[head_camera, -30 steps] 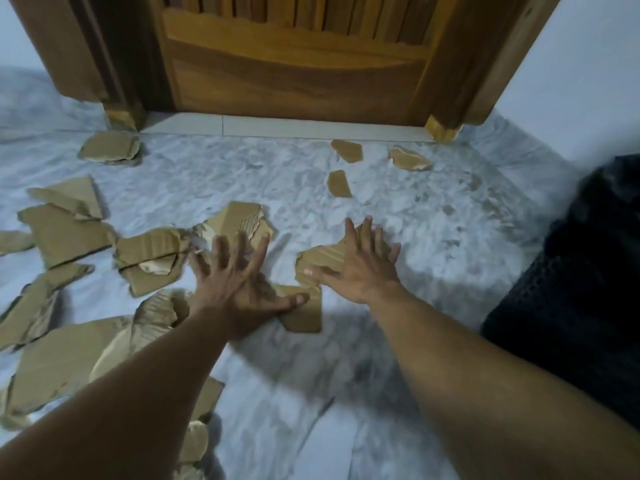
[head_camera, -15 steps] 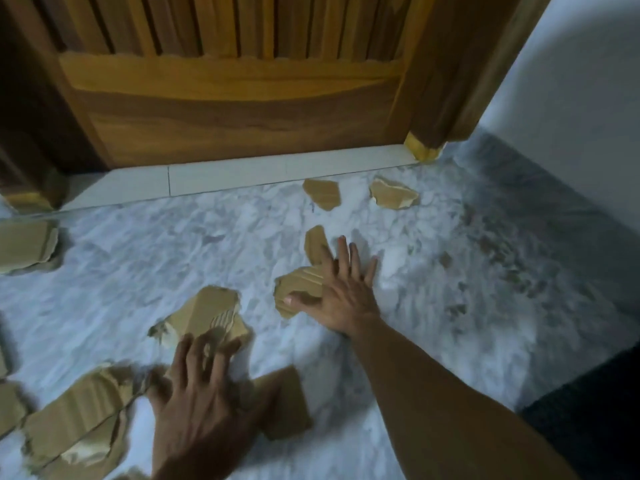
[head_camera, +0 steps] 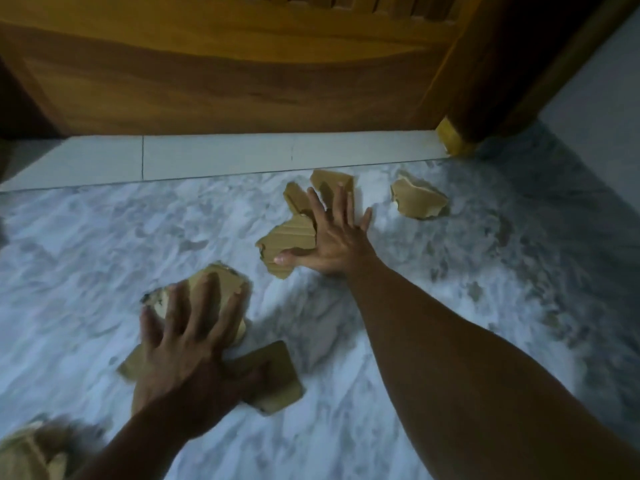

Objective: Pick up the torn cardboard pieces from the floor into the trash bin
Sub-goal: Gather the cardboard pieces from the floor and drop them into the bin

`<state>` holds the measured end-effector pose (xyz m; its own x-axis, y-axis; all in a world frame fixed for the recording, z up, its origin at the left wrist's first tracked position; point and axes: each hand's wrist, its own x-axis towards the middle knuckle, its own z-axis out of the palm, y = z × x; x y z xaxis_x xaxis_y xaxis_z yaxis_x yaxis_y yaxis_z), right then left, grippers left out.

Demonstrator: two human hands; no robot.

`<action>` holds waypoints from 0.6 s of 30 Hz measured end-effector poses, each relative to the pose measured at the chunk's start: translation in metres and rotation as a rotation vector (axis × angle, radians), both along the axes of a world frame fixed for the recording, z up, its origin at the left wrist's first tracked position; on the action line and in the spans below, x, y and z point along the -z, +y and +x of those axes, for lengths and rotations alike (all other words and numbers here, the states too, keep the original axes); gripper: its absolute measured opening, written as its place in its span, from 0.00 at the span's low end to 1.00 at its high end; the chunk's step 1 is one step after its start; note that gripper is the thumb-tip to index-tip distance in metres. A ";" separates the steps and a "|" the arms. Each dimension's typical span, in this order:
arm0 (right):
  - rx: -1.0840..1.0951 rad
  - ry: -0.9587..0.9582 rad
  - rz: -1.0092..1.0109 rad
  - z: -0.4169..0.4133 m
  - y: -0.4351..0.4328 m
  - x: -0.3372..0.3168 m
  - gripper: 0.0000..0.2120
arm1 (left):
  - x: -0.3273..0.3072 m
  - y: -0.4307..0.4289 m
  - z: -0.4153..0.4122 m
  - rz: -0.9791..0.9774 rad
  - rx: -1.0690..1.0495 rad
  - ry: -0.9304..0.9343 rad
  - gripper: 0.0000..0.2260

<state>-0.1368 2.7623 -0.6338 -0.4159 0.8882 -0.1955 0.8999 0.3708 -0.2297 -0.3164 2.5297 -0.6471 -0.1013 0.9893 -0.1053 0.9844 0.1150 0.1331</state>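
Head view, nearest first: behind the left hand's wrist, at the bottom corner, lies a blurred heap of cardboard scraps (head_camera: pixel 24 455). The left hand (head_camera: pixel 187 348) lies flat with its fingers spread and straight, pressing down on two torn pieces. A squarish piece (head_camera: pixel 280 382) sticks out from under its thumb side. A ragged piece (head_camera: pixel 225 282) lies beneath its fingertips, and its torn edge shows just past them.

Further out, the right hand (head_camera: pixel 334 237) is also flat on the marble floor (head_camera: pixel 104 254), fingers splayed and straight. Its thumb rests on the near edge of a jagged piece (head_camera: pixel 287 237) that lies against the palm's thumb side. Under and just beyond its index and middle fingertips sit two small pieces (head_camera: pixel 298 199), touching each other. Another curled piece (head_camera: pixel 415 199) lies apart, off the little-finger side.

Beyond the fingertips runs a pale threshold strip (head_camera: pixel 225 157), then the wooden door (head_camera: pixel 207 81).
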 end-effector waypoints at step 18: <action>0.363 0.046 0.064 0.075 0.049 0.006 0.55 | -0.009 0.009 0.006 0.036 -0.052 -0.053 0.46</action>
